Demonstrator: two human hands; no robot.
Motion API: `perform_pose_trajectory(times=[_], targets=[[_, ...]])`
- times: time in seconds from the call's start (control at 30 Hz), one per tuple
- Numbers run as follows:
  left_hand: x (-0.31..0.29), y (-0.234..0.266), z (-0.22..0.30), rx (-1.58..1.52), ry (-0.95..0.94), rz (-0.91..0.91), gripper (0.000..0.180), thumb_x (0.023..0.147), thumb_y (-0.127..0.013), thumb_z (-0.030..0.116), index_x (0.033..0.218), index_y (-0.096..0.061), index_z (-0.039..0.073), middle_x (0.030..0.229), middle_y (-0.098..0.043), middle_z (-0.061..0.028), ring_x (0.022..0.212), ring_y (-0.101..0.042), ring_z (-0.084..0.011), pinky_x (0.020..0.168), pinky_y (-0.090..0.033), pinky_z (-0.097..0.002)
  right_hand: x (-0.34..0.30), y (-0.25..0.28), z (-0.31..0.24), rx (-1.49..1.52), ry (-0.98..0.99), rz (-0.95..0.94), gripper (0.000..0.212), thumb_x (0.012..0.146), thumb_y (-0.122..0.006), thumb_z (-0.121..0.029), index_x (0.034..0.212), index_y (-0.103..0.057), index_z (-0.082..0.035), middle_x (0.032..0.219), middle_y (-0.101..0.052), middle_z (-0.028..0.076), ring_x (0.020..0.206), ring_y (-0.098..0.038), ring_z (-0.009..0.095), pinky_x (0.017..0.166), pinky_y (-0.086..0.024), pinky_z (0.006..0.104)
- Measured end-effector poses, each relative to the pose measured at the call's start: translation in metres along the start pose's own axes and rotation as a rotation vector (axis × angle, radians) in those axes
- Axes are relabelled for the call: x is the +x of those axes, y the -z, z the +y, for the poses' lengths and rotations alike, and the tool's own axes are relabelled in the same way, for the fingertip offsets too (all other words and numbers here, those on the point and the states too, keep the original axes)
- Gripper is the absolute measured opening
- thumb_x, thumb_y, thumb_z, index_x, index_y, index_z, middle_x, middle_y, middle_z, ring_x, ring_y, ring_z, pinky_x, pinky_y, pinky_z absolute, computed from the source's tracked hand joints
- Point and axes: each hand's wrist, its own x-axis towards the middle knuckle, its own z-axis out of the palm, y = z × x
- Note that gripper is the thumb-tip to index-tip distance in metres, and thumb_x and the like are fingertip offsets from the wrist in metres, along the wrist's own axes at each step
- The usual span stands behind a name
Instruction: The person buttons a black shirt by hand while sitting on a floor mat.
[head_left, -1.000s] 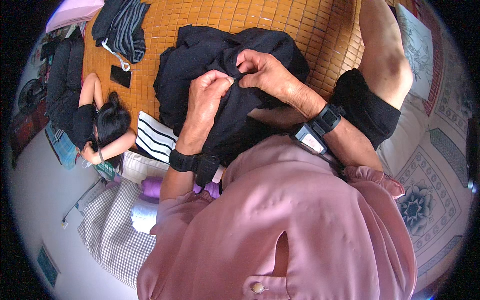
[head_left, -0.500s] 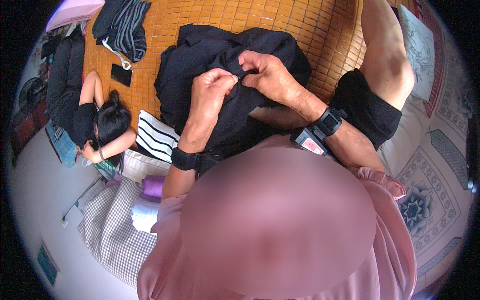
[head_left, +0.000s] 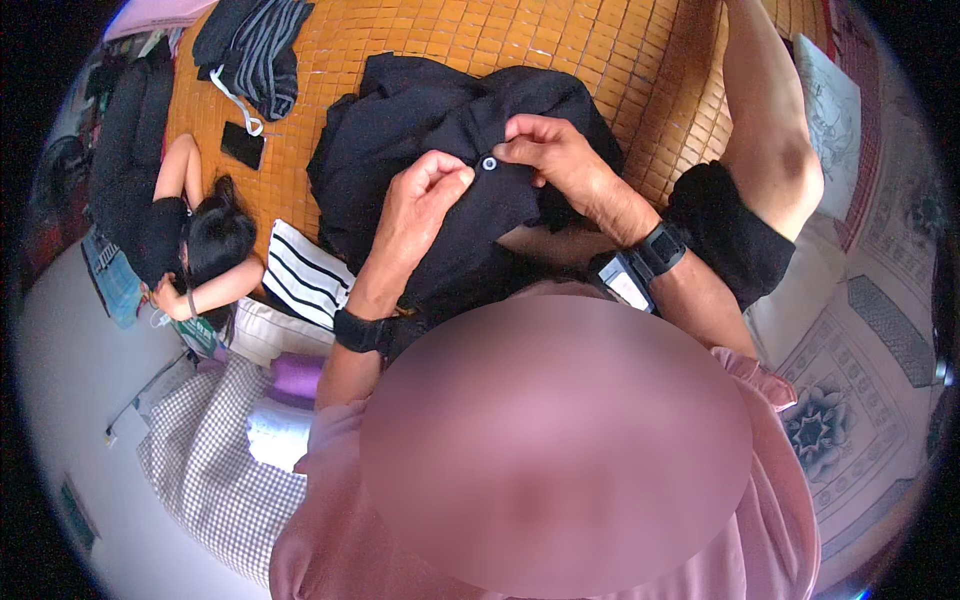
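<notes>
A black garment (head_left: 430,115) lies bunched in front of me, its exact kind unclear from the folds. On its upper face sits a small round button (head_left: 489,164), pale with a dark ring. Just left of the button, my left hand (head_left: 420,205) pinches the black cloth between thumb and forefinger. My right hand (head_left: 565,165) pinches the cloth on the button's right side, thumb near the button and the other fingers curled. Whether either hand also holds a thread or needle is too small to see.
A woven mat (head_left: 620,50) lies beneath the garment. To the left are a phone (head_left: 243,146), striped dark clothing (head_left: 262,60), a striped white cloth (head_left: 300,275) and another person lying down (head_left: 220,235). My bare leg (head_left: 770,120) extends along the right.
My hands have moved slightly apart, and the button, hidden between the fingers before, now shows. The right hand has shifted a little to the right. The garment stays in place.
</notes>
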Motion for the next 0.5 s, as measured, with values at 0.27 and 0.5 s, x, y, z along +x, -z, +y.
perform_pose_trajectory(times=[0.27, 0.5], targets=[[-0.041, 0.045, -0.017, 0.353, -0.021, 0.053, 0.015, 0.073, -0.065, 0.011, 0.085, -0.060, 0.002, 0.059, -0.055, -0.0023, 0.056, -0.049, -0.0055, 0.052, -0.040, -0.0213, -0.011, 0.051, 0.033, -0.076, -0.153, 0.148, 0.008, 0.077, -0.061, -0.016, 0.075, -0.053, -0.019, 0.068, -0.051, -0.011, 0.061, -0.043, 0.001, 0.049, -0.030, 0.0180], [-0.057, 0.053, -0.029, 0.708, -0.055, -0.004, 0.017, 0.072, -0.063, 0.012, 0.080, -0.054, 0.000, 0.083, -0.056, -0.0120, 0.067, -0.055, -0.0229, 0.059, -0.042, -0.0299, -0.006, 0.055, -0.002, -0.054, -0.054, 0.279, 0.007, 0.077, -0.060, -0.014, 0.079, -0.056, -0.019, 0.068, -0.052, -0.012, 0.059, -0.043, 0.002, 0.050, -0.029, 0.0174]])
